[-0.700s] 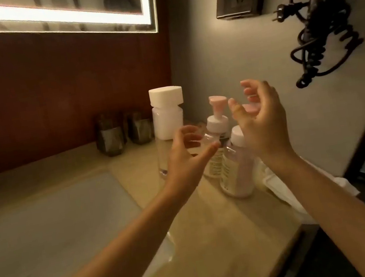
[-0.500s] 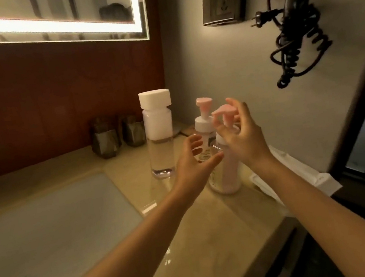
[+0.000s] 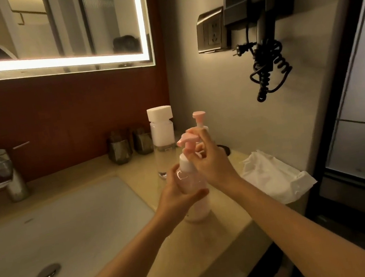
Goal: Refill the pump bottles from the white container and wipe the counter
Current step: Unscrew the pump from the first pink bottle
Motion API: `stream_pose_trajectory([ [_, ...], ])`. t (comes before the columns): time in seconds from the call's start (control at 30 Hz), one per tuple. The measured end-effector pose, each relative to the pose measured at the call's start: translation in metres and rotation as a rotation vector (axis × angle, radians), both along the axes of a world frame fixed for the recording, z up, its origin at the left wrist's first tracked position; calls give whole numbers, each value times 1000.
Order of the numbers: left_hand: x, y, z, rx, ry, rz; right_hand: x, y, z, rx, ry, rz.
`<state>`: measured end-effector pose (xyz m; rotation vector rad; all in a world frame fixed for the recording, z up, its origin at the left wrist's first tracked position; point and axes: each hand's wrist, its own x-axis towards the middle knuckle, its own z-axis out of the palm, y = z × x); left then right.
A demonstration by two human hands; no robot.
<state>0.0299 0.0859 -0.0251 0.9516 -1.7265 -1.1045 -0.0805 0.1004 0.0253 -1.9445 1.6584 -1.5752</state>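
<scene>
Left hand [image 3: 178, 193]: my fingers wrap around the body of the near pump bottle, the thumb laid across its front, holding it upright on the counter.
Right hand [image 3: 209, 158]: my fingertips close around the neck just below the pink pump head, thumb and forefinger pinching there, the other fingers curled loosely.
Near pump bottle [image 3: 195, 199]: translucent with pinkish contents, standing at the centre of my view, its base on the counter beside the sink's right edge.
Pink pump head [image 3: 185, 140]: at 12 o'clock from my left hand, its spout turned toward 9 o'clock.
Second pump bottle [image 3: 199, 121]: behind my right hand at 12 o'clock; only its pink pump top and a bit of white collar show.
White container [image 3: 164, 141]: tall and clear with a square white cap, upright at 11 o'clock from the near bottle, close behind it, not touched by either hand.
Counter [image 3: 218, 241]: beige stone, running toward the wall corner.
White cloth [image 3: 277, 175]: crumpled at 3 o'clock from the bottle, near the counter's right end.
Sink [image 3: 59, 231]: white basin at 9 o'clock, drain toward 8 o'clock.
Faucet [image 3: 10, 174]: chrome, at 10 o'clock behind the basin.
Two dark tumblers [image 3: 129, 144]: against the back wall, just left of the white container.
</scene>
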Motion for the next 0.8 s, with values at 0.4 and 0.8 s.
stream_pose_trajectory([
  [0.4, 68, 54, -4, -45, -24, 145, 73, 53, 0, -20, 28, 122],
  [0.8, 77, 58, -1, -37, -40, 109, 77, 63, 11, 192, -20, 216],
])
